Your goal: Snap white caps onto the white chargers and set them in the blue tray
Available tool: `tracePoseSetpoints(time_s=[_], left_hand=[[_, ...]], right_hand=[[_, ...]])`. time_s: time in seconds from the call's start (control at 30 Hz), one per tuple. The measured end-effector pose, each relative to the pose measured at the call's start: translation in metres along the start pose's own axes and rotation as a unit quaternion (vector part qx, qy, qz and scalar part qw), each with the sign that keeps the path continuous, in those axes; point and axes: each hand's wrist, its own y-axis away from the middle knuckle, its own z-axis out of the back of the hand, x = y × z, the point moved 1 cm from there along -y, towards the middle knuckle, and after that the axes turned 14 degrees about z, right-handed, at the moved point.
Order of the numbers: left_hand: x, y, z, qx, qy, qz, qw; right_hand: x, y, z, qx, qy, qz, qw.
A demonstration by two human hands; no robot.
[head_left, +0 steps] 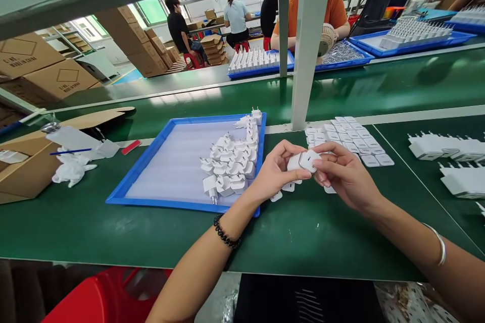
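Observation:
My left hand [276,169] grips a white charger housing [293,162] between thumb and fingers, above the green bench. At its right end, my right hand [346,176] pinches a white end cap [309,160] with a small port slot. A dark seam shows between cap and housing; I cannot tell whether the cap is fully seated. Partly hidden below the hands are a few loose white caps [276,196]. Behind my right hand, many flat white caps [346,133] lie in rows. Left of my hands, white plug chargers [231,161] stand grouped in a blue-rimmed tray [170,204].
Rows of white chargers [460,181] stand at right. A grey post [303,60] rises behind my hands. At left are an open carton [26,171], a white bottle [71,139] and a crumpled white glove [71,169]. A person in orange [337,10] sits across the bench.

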Motion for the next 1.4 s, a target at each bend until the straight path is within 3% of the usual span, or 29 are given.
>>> tracePoseSetpoints(time_s=[0.13,0.23,0.4,0.53,0.67,0.73,0.87,1.0,1.27,1.4], left_hand=[[-0.001,0.001,-0.001,0.01,0.012,0.009,1.0],[-0.002,0.001,-0.001,0.002,0.015,0.015,1.0],[-0.002,0.002,-0.002,-0.023,0.012,0.021,0.999],[-0.002,0.002,-0.003,-0.031,-0.005,0.037,0.999],[-0.005,0.001,0.003,-0.097,-0.011,0.021,0.995],[-0.007,0.001,0.007,-0.111,-0.014,0.015,0.994],[-0.01,0.002,0.008,-0.084,-0.023,0.007,0.996],[-0.009,0.003,0.007,-0.062,-0.028,0.02,0.997],[-0.007,0.004,0.005,-0.031,-0.013,0.021,0.999],[-0.007,0.003,0.004,-0.009,-0.013,0.007,1.0]], right_hand=[[0.003,0.001,0.001,0.02,0.004,0.011,1.0],[0.005,0.002,0.001,0.041,0.071,0.079,0.993],[0.007,0.007,-0.002,0.059,0.264,0.232,0.934],[0.006,0.009,-0.003,0.035,0.275,0.272,0.922],[0.011,0.013,-0.007,0.044,0.302,0.316,0.898],[0.011,0.012,-0.008,0.04,0.282,0.291,0.913],[0.006,0.002,-0.004,0.02,0.173,0.164,0.971],[0.001,-0.007,-0.001,0.028,0.09,0.073,0.993],[-0.004,-0.005,0.002,0.03,0.016,0.034,0.999],[-0.004,-0.003,0.0,0.032,0.04,0.051,0.997]])
